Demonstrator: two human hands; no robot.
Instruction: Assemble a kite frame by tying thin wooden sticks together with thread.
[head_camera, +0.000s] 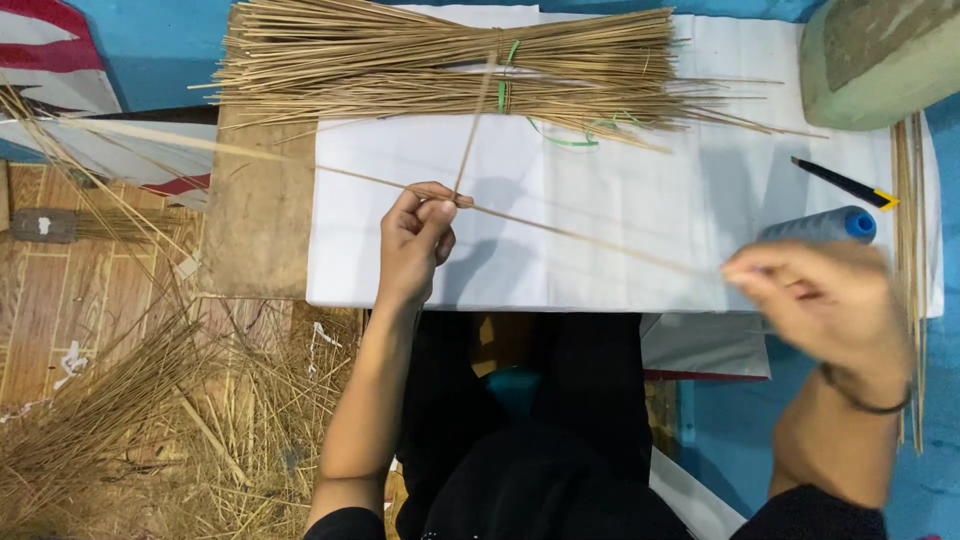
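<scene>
Two thin sticks cross at the left hand (415, 240), which is raised over a white sheet (600, 250) with the wrist bent and forearm running up from below; thumb and curled fingers pinch the crossing point. One long stick (560, 232) slants from upper left down to the right, toward the right hand (815, 300); the short stick (472, 135) rises from the pinch toward a tied bundle of sticks (450, 65) lying at the sheet's far edge. The right hand is blurred — its fingers seem drawn together near the long stick's far end, but I cannot tell whether they grip it. Its wrist wears a dark band. Just beyond that hand lies a blue thread spool (825, 225), and farther off a black-and-yellow cutter (845, 184). Loose sticks (130, 420) litter the floor at the left — a tangled heap.
</scene>
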